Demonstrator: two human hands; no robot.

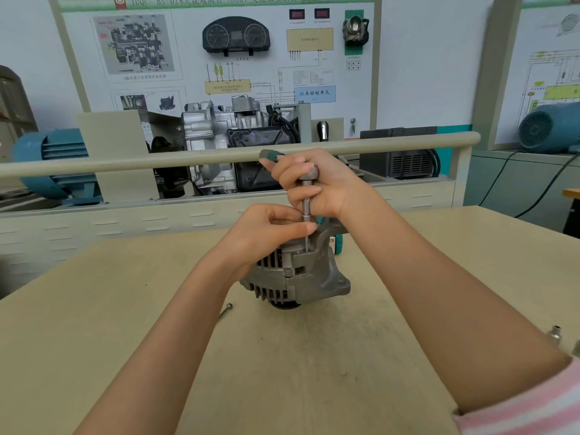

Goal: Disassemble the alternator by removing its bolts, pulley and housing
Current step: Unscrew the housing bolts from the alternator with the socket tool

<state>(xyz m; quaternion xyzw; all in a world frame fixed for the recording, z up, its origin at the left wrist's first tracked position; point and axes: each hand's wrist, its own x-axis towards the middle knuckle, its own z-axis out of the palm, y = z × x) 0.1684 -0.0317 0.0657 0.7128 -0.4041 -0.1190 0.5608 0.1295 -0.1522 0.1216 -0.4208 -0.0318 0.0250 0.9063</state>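
Grey cast alternator [296, 274], on the table [125, 324] at centre, pulley end apparently down, housing still closed.

Ratchet [306, 196]: upright, its extension running down into a bolt hole at the top right of the housing. Right hand [317, 183] grips the ratchet head and green handle. Left hand [276, 233] pinches the extension just above the housing, wrist resting on the alternator.

Loose bolt [225, 310]: lying on the table just left of the alternator; judged one through-bolt out, another being worked. Pulley and housing separation appear still to do.

Small metal parts [555, 332]: near right edge of the table; kind unclear.

Writing: far training board [219, 42] headed "BS-018 ... (DSG)" with Chinese text; blue label reads "仪表控制单元". No brand legible on the alternator.
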